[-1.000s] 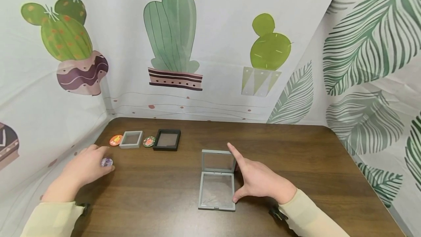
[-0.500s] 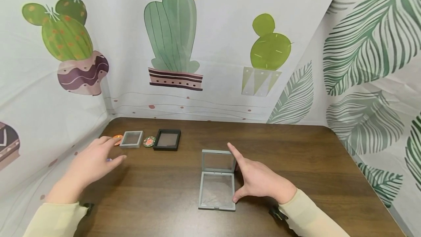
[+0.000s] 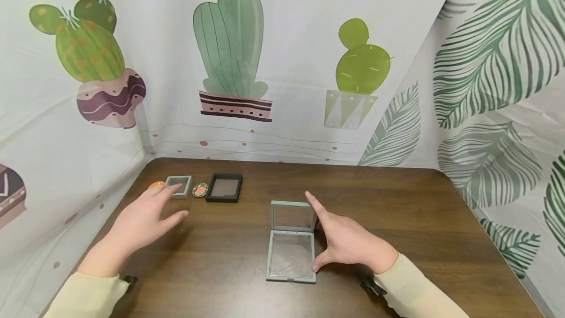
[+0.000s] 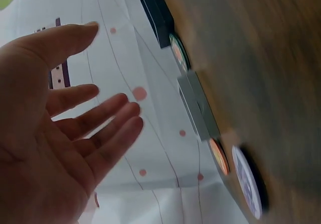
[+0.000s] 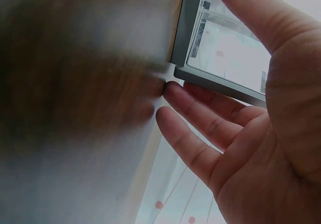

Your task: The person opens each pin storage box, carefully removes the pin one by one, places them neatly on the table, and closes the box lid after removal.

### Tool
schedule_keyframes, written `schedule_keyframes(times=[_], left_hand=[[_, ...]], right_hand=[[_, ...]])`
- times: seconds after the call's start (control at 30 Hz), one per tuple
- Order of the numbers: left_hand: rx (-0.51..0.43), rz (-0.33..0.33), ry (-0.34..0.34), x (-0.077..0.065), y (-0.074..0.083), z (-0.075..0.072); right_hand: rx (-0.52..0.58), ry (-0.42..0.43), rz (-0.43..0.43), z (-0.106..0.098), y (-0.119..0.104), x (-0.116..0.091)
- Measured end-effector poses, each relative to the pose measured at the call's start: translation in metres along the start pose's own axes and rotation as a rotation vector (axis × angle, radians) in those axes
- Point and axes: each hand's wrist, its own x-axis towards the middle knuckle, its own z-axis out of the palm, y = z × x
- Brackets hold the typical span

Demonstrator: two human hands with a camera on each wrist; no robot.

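A grey display case (image 3: 291, 255) with clear windows lies unfolded mid-table, its lid (image 3: 292, 216) standing up. My right hand (image 3: 348, 239) is at its right side, fingers spread: the thumb touches the base's edge, the index finger reaches the lid's top corner. In the right wrist view, other fingertips (image 5: 178, 96) rest behind the lid. My left hand (image 3: 143, 220) hovers with relaxed fingers, holding nothing, and overlaps a small grey frame (image 3: 185, 189). A purple-and-white round badge (image 4: 247, 181) lies on the table in the left wrist view; the hand hides it from the head camera.
An orange round badge (image 3: 157, 184) lies left of the small grey frame. On the frame's other side are a green-and-red round badge (image 3: 200, 190) and a black frame (image 3: 224, 188). Printed cloth (image 3: 291, 63) hangs behind the brown table (image 3: 375, 185).
My left hand has left the purple badge and moved right and away from me, over the orange badge towards the small grey frame. My right hand and the display case stay still.
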Motion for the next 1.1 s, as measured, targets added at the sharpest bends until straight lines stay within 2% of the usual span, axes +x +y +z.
schedule_keyframes(times=[0.13,0.2,0.4,0.5,0.73,1.1], left_hand=[[-0.03,0.046,0.045,0.003,0.01,0.004],[-0.054,0.065,0.045,0.004,0.017,0.006],[-0.136,0.112,0.009,0.005,0.04,0.009],[-0.145,0.118,0.003,0.005,0.05,0.012],[-0.187,0.126,-0.065,0.007,0.067,0.022],[-0.247,0.174,-0.092,0.008,0.089,0.034]], right_hand=[[-0.003,0.004,-0.002,0.0,0.0,0.0],[-0.005,0.006,-0.003,0.0,0.0,0.0],[0.0,0.008,-0.008,0.001,-0.001,0.0],[0.006,0.009,-0.012,0.001,-0.001,0.0],[0.005,0.006,-0.003,0.001,0.0,-0.001],[0.007,0.007,-0.001,0.0,-0.001,-0.001]])
